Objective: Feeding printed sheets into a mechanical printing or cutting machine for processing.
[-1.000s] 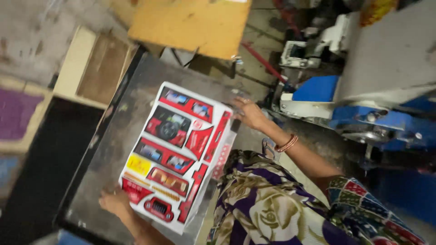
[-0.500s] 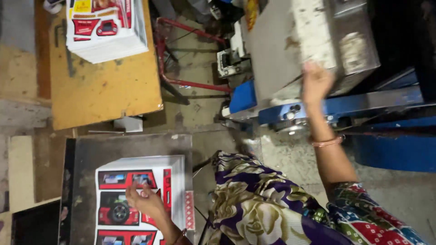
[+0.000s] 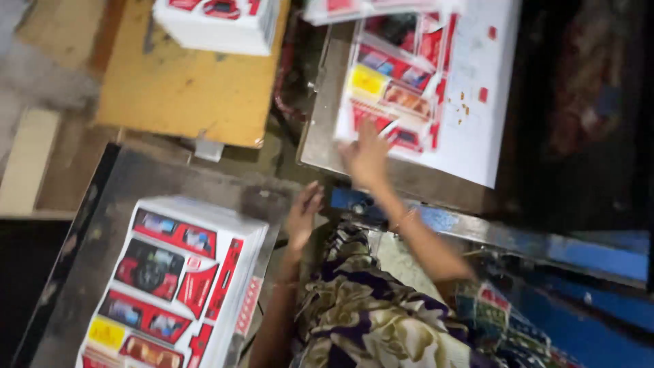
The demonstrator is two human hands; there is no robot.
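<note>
My right hand [image 3: 366, 158] reaches forward onto a printed red and white carton sheet [image 3: 402, 85] that lies on a white board on the grey machine plate [image 3: 320, 146]; its fingers rest on the sheet's near edge. My left hand [image 3: 302, 217] hangs empty with loose fingers beside the right edge of a stack of the same printed sheets [image 3: 174, 279] on a dark metal table [image 3: 129, 180]. Whether the right hand grips the sheet is blurred.
A wooden table [image 3: 184, 88] at the upper left carries another white stack of printed sheets [image 3: 218, 20]. Blue machine framing [image 3: 518, 238] runs below the plate to the right. My patterned clothing fills the lower middle.
The view has swung. My right hand came down from the grey machine top onto the printed sheet on the plate. My left hand lifted off the stack and moved to its right.
</note>
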